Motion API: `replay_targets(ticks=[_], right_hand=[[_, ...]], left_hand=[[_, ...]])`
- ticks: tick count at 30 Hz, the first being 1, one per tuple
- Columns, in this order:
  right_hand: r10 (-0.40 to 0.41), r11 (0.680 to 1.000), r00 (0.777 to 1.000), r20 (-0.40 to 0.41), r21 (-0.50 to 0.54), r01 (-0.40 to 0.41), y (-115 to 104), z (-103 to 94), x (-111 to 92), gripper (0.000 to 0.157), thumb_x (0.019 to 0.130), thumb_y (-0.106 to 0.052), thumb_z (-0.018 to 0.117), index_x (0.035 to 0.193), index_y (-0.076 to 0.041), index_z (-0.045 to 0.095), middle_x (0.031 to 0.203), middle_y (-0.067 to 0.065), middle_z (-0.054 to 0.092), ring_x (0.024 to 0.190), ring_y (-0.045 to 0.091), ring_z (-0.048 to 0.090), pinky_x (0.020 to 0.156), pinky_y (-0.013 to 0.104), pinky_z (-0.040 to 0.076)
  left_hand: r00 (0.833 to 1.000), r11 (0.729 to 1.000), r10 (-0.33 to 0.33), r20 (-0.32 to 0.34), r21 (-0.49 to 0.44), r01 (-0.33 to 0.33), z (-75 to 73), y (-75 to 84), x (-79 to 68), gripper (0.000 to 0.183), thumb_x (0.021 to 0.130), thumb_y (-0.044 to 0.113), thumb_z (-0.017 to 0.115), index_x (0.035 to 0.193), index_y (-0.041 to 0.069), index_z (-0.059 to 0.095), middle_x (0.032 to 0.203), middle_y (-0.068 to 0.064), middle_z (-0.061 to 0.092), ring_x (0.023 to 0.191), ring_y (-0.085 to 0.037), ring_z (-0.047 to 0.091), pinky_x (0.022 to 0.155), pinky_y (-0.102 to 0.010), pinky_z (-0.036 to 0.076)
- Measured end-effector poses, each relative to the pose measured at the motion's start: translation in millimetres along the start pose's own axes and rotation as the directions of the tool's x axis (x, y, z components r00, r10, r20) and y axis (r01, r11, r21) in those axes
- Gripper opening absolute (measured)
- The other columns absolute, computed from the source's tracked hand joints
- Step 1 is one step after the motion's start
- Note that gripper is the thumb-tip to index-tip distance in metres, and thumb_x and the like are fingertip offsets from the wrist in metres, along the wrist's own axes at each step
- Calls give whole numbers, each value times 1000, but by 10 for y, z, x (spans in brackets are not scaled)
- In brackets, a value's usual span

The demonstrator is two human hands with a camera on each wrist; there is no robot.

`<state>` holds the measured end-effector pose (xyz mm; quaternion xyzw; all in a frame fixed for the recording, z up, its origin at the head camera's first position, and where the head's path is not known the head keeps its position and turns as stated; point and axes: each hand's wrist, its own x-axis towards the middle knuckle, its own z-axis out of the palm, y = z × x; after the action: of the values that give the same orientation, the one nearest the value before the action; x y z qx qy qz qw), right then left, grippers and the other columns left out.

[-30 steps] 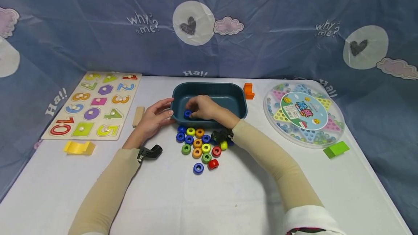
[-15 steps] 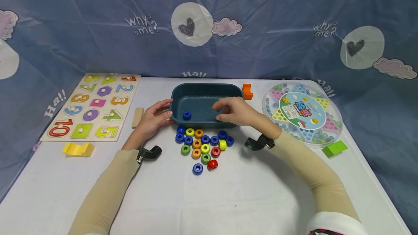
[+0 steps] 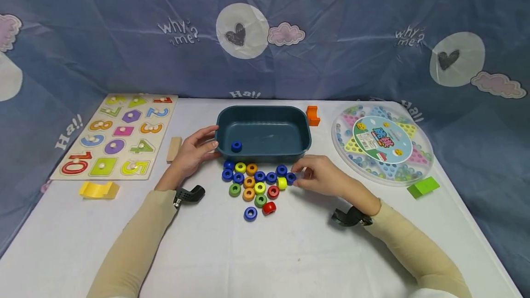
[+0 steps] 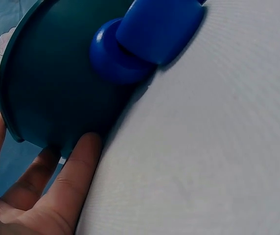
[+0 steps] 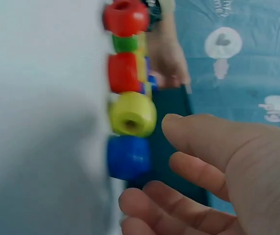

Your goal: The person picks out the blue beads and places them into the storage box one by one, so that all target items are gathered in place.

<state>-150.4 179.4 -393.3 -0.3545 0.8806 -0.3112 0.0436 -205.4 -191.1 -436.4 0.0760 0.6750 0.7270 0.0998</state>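
My left hand [image 3: 191,154] rests its spread fingers and thumb against the outside of the left end of a dark teal plastic bin [image 3: 265,156]. One blue bead [image 3: 236,146] lies inside the bin at its front left. Just right of the bead cluster, my right hand [image 3: 322,176] reaches down around a blue bead [image 3: 291,178]. In the right wrist view a gap shows between the thumb and fingers, and that blue bead [image 5: 128,157] lies apart from the fingertips. A yellow bead [image 3: 282,183] stands on its side beside it.
Several blue, orange, green, yellow and red beads [image 3: 249,182] lie in front of the bin. A number puzzle board [image 3: 120,134], a wooden block [image 3: 174,149] and a yellow block [image 3: 99,190] lie left. An orange block [image 3: 313,116], a round marble game [image 3: 383,144] and a green block [image 3: 423,187] lie right.
My right hand has let go of a blue bead inside the bin and moved right and toward me, out of the bin to the cluster's right end. My left hand stays at the bin.
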Motion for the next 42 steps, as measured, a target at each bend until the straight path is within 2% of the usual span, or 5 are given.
replay_targets(ticks=[13, 20, 25, 31, 42], right_hand=[[6, 1000, 1000, -24, 8, -6, 119, 288, 14, 22, 79, -14, 80, 98, -12, 69, 87, -1, 65, 67, 10, 51, 58, 18, 49], [6, 1000, 1000, -2, 4, -6, 107, 231, 40, 20, 81, -13, 78, 99, -11, 70, 90, -1, 67, 68, 7, 52, 60, 18, 51], [-59, 998, 998, -32, 17, 59, -31, 2, 111, 20, 81, -10, 78, 99, -10, 69, 88, 1, 68, 69, 5, 58, 62, 20, 56], [-126, 988, 989, -79, 78, 132, -166, -227, 534, 23, 82, -8, 76, 104, -6, 69, 97, 6, 70, 75, 11, 66, 69, 25, 60], [111, 991, 988, 104, 70, -118, -48, 55, 1447, 33, 86, -13, 73, 117, -7, 67, 117, 10, 69, 98, 21, 69, 86, 31, 59]], left_hand=[[1000, 1000, 5, -10, 6, -5, 9, 38, -19, 56, 95, 9, 60, 147, 5, 38, 142, -19, 38, 114, -17, 57, 86, -30, 60], [1000, 1000, 7, -14, 7, -6, -11, 32, -28, 56, 96, 9, 60, 147, 5, 39, 144, -21, 37, 115, -19, 57, 85, -30, 60], [1000, 1000, 0, -18, 16, 1, -15, 26, -32, 56, 96, 9, 60, 147, 5, 39, 144, -22, 37, 116, -20, 56, 86, -30, 60], [1000, 1000, 2, -19, 15, -2, -17, 30, -33, 56, 95, 10, 61, 147, 5, 39, 143, -21, 38, 114, -19, 57, 85, -30, 60], [1000, 1000, 2, 6, -27, -2, -9, 34, -29, 56, 95, 8, 61, 147, 5, 40, 137, -13, 43, 109, -13, 60, 86, -30, 60]])
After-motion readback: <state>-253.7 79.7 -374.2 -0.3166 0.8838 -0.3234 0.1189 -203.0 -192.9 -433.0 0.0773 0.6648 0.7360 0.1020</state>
